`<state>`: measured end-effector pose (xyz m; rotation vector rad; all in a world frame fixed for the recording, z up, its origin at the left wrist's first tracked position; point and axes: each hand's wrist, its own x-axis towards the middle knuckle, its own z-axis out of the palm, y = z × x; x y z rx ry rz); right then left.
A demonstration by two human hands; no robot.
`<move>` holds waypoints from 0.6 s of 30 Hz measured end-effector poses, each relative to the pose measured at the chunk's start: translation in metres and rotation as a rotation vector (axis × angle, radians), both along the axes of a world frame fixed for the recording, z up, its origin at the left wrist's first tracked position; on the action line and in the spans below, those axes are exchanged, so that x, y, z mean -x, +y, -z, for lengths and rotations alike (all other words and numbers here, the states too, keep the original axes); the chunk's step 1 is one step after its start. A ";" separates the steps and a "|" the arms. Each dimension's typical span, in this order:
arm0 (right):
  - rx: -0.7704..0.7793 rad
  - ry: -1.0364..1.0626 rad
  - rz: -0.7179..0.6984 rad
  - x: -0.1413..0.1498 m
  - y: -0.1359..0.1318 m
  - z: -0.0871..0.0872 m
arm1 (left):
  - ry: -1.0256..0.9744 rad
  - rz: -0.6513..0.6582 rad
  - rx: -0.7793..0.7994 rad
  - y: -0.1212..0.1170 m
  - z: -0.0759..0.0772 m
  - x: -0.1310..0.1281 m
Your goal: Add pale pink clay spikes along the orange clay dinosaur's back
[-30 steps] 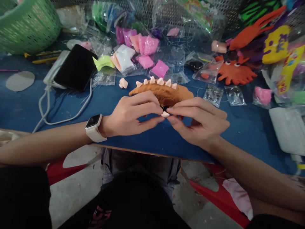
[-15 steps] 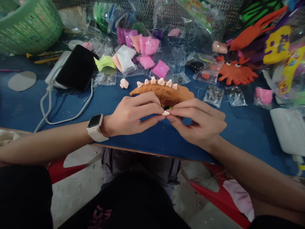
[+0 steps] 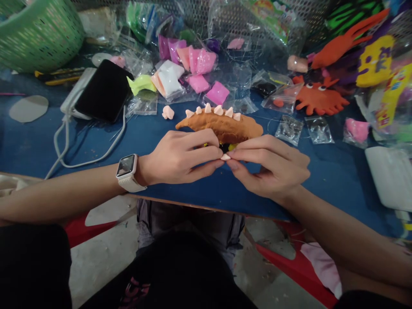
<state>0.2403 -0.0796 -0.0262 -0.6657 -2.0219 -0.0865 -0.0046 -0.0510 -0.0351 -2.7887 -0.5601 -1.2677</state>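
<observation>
Between the fingertips of my left hand and my right hand is a small piece of pale pink clay, pinched from both sides. Just beyond my fingers lies a brown clay body with a tapered left end. A row of several pale pink clay spikes runs along its far edge. Some black and yellow shows under its near side, partly hidden by my hands. A loose lump of pale pink clay rests left of the brown body.
Bagged pink clay and other packets lie behind. At the left are a black phone, a white cable and a green basket. An orange clay crab and a white device sit at the right.
Both hands have shifted slightly toward me, with the small pink clay piece still pinched between them. The brown clay body stays where it was.
</observation>
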 end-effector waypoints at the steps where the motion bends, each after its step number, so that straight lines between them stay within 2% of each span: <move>1: -0.005 -0.011 0.002 0.000 0.000 0.000 | 0.003 0.003 0.004 0.000 0.000 0.001; 5: -0.032 -0.058 -0.005 0.001 0.001 -0.003 | 0.036 0.001 -0.008 0.000 -0.001 0.000; 12: -0.075 -0.146 0.041 0.000 0.001 -0.003 | 0.055 -0.012 -0.121 0.001 -0.005 -0.003; 18: -0.060 -0.230 0.006 -0.003 0.001 0.001 | 0.081 -0.004 -0.087 -0.001 -0.005 -0.002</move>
